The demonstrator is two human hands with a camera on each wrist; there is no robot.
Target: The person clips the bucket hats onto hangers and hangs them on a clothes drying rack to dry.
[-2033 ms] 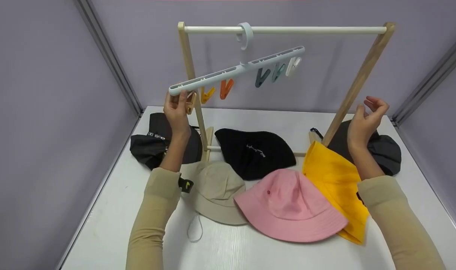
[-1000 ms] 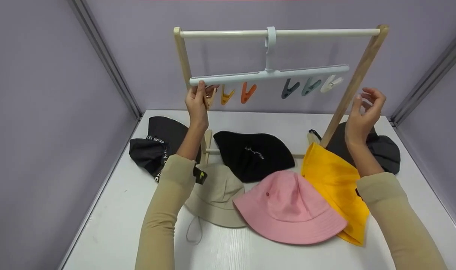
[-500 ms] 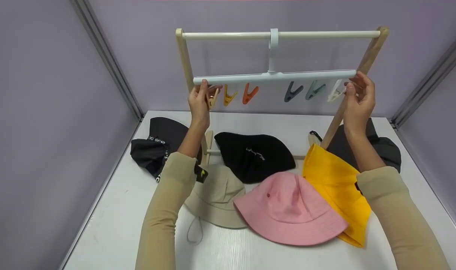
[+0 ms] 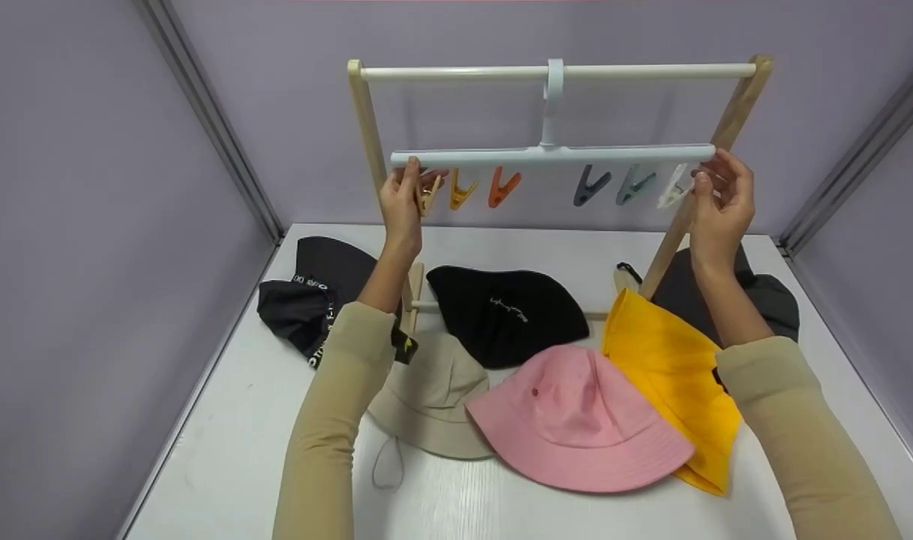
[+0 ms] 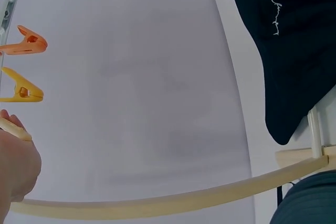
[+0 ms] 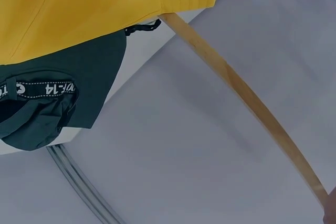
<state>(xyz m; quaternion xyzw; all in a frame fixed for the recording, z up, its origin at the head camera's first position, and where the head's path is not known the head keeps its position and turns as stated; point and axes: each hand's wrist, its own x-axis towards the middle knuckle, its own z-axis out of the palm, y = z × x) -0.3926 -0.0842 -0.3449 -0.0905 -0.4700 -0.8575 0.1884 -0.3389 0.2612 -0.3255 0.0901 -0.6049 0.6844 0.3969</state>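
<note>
A pale blue clip hanger (image 4: 486, 157) hangs by its hook from the white rail (image 4: 456, 73) of a wooden stand, its bar nearly level. My left hand (image 4: 402, 210) pinches the bar's left end, thumb in front, beside a beige clip (image 4: 427, 196). At the opposite end, my right hand (image 4: 720, 225) has curled fingers at the bar's tip, its thumb near the white clip (image 4: 674, 189). Between them dangle a yellow clip (image 4: 461, 193), an orange clip (image 4: 503, 187), a dark grey-blue clip (image 4: 591, 186) and a teal clip (image 4: 635, 186). Only a sliver of right hand (image 6: 331, 211) enters the right wrist view.
Below, on the white table (image 4: 216, 450), lie a black bucket hat (image 4: 509, 315), a beige hat (image 4: 433, 397), a pink hat (image 4: 576, 420) and a yellow hat (image 4: 670, 375). Dark caps (image 4: 332, 266) sit at both sides. Wooden posts (image 4: 741, 105) flank the hanger; grey panels enclose the table.
The hanger, tilted and turned before, has slid right along the rail and levelled. The left hand moved right with it; the right hand reached inward to the bar's right end.
</note>
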